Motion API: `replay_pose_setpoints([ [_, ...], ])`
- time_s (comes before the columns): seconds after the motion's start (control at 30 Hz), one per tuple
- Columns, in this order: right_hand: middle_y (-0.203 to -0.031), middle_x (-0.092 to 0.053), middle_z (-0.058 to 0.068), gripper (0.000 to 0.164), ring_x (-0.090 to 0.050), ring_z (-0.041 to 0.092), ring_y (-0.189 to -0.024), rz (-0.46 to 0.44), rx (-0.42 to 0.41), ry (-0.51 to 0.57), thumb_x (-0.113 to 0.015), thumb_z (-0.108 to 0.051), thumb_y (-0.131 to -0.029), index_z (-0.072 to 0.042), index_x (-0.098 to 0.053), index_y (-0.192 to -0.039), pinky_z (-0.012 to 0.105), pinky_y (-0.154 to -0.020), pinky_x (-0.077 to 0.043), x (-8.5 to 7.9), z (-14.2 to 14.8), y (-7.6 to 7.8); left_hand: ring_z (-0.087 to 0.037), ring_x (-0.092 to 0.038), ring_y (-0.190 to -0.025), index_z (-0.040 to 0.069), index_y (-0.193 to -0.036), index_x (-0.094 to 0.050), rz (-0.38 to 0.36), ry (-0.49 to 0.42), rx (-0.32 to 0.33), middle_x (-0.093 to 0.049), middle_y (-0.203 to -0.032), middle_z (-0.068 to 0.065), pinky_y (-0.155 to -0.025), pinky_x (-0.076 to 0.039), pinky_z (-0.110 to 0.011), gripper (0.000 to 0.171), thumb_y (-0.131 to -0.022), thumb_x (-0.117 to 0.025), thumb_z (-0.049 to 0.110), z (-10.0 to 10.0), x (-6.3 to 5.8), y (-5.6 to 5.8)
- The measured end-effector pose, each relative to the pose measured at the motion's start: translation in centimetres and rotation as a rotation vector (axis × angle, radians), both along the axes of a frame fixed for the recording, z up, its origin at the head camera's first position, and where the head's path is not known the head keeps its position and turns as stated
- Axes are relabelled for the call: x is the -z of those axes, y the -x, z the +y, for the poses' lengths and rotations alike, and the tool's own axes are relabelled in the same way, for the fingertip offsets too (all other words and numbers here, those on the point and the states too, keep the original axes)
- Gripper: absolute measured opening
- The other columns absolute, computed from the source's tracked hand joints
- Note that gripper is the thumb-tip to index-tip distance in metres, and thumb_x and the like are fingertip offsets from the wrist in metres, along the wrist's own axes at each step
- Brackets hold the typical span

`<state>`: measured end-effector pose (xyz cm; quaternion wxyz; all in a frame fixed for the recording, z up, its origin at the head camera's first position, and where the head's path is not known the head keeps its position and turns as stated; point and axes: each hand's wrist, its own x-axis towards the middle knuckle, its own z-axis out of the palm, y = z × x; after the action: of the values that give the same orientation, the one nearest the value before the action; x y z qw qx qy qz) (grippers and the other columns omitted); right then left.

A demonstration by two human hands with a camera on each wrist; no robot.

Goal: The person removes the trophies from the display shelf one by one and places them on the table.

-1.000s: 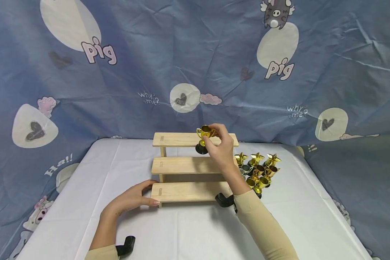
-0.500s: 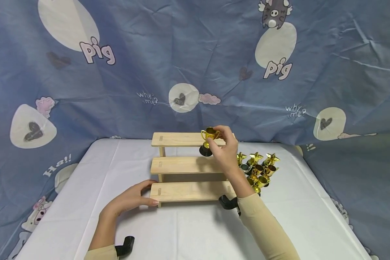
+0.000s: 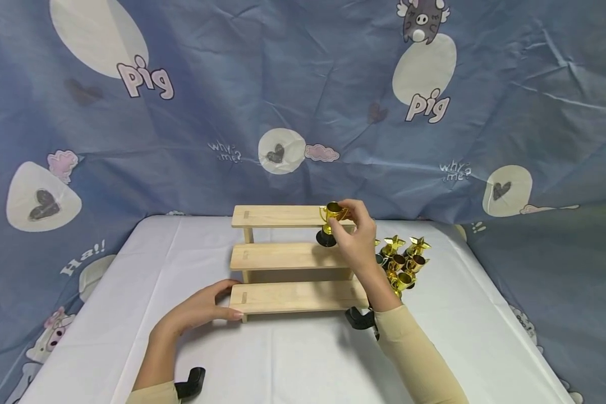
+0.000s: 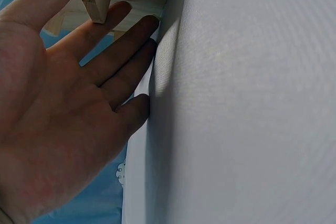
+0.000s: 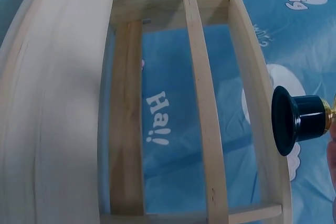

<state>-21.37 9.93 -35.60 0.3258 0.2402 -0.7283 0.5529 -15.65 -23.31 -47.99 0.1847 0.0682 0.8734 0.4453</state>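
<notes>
A three-tier wooden shelf rack (image 3: pixel 298 296) stands on the white cloth. At the left end of its lowest tier, my left hand (image 3: pixel 199 307) rests with its thumb along the front corner. The left wrist view shows the fingers (image 4: pixel 123 59) nearly straight and reaching in under the tier. My right hand (image 3: pixel 356 235) pinches a small gold trophy cup (image 3: pixel 331 215) with two handles and a black base (image 5: pixel 310 117). This trophy is upright in front of the top tier's right part, its base apart from the wood in the right wrist view.
Several small trophies (image 3: pixel 406 264), some with stars and some with cups, stand right of the rack, partly behind my right forearm. White cloth (image 3: pixel 459 325) covers the table. A blue printed curtain (image 3: pixel 303 84) hangs close behind.
My right hand has moved to the right and slightly down with the trophy cup, away from the top tier's middle. The left hand stays at the rack's left end.
</notes>
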Motion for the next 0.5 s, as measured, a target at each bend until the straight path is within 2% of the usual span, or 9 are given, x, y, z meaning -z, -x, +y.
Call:
replay_pose_setpoints([
  [0.3, -0.102, -0.064, 0.025, 0.028, -0.061, 0.036, -0.089, -0.042, 0.022, -0.023, -0.068, 0.008, -0.085, 0.009, -0.060, -0.112, 0.046, -0.090, -0.051, 0.59, 0.69, -0.25, -0.038, -0.034, -0.147, 0.014, -0.145, -0.047, 0.005, 0.001, 0.006, -0.045, -0.153, -0.015, -0.114, -0.031, -0.062, 0.086, -0.075, -0.083, 0.047, 0.04, -0.12, -0.07],
  [0.5, -0.103, -0.063, 0.027, 0.029, -0.061, 0.036, -0.089, -0.042, 0.016, -0.007, -0.067, 0.011, -0.084, 0.012, -0.058, -0.111, 0.047, -0.091, -0.051, 0.45, 0.93, -0.59, -0.038, -0.034, -0.147, 0.014, -0.145, -0.048, 0.003, -0.004, 0.003, -0.045, -0.153, -0.015, -0.115, -0.030, -0.062, 0.086, -0.074, -0.083, 0.048, 0.14, -0.03, -0.14],
])
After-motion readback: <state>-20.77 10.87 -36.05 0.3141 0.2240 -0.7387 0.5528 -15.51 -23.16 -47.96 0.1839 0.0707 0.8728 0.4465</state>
